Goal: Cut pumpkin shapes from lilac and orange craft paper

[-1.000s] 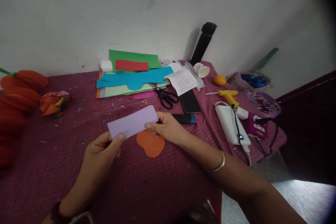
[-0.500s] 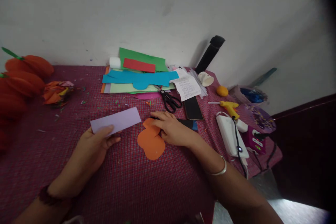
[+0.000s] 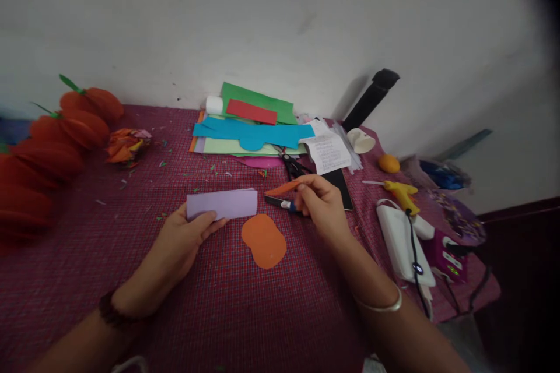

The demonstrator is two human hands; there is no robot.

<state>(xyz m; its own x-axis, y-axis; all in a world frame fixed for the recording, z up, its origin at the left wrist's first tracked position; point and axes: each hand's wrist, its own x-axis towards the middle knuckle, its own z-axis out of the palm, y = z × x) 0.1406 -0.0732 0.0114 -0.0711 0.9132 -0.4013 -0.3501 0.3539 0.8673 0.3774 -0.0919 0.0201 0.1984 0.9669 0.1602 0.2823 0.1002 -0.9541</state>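
Observation:
My left hand (image 3: pixel 181 245) pinches the near edge of a folded lilac paper strip (image 3: pixel 221 204) just above the red checked tablecloth (image 3: pixel 210 303). My right hand (image 3: pixel 321 204) is closed on a thin orange paper cutout (image 3: pixel 283 188), lifted and seen almost edge-on. A second rounded orange cutout (image 3: pixel 263 240) lies flat on the cloth between my hands. Right by my right fingers is a dark tool with a blue band (image 3: pixel 280 204); I cannot tell whether they touch it.
A stack of coloured sheets (image 3: pixel 251 131) lies by the wall, with black scissors (image 3: pixel 292 166), a written note (image 3: pixel 330 152) and a dark phone (image 3: pixel 343 189) nearby. Orange paper pumpkins (image 3: pixel 65 128) sit at left. A yellow glue gun (image 3: pixel 400 191) and white power bank (image 3: pixel 400 239) lie at right.
My right hand let go of the lilac strip, reached to the orange cutouts and lifted the top one. My left hand kept the strip. The camera view shifted left.

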